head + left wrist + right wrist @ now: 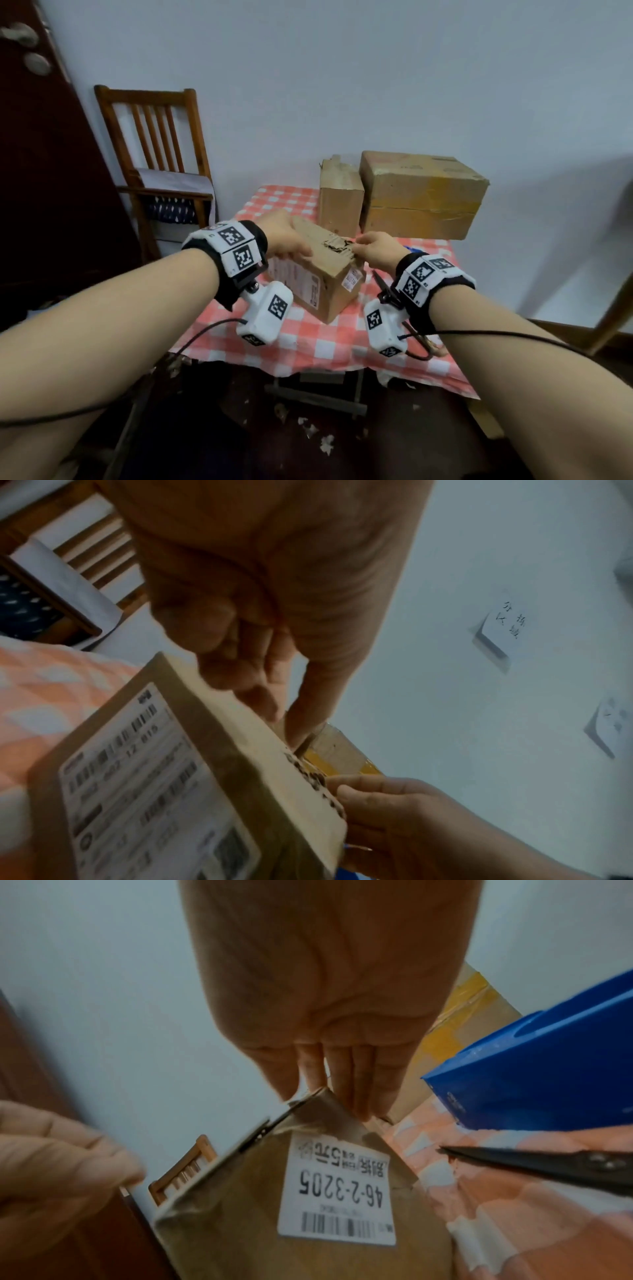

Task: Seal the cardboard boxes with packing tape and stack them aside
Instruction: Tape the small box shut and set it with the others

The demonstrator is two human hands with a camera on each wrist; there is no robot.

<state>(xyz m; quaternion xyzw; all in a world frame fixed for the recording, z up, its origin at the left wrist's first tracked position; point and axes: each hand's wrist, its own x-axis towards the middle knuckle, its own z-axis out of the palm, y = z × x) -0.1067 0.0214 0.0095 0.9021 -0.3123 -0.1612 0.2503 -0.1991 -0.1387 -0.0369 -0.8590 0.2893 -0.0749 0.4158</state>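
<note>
i've got the small cardboard box (320, 270) tilted up on one edge on the red/white checked cloth (308, 342), near the front of the table. my left hand (286, 236) wraps its far left corner, thumb on the top face, fingers curled over the back. my right hand (375, 250) pinches the torn, ragged corrugated edge at the top right corner w/ curled fingertips. white printed labels on the side and end faces; end one reads 46-2-3205. behind it stands a narrow upright box (340, 198) w/ a ripped top, next to a bigger squat box (421, 195) w/ yellowish tape bands. dark scissors (548, 1164) lie on the cloth by my right wrist, a glossy blue carton (534, 1074) beyond them. slatted wooden chair (154, 144) to the left.
</note>
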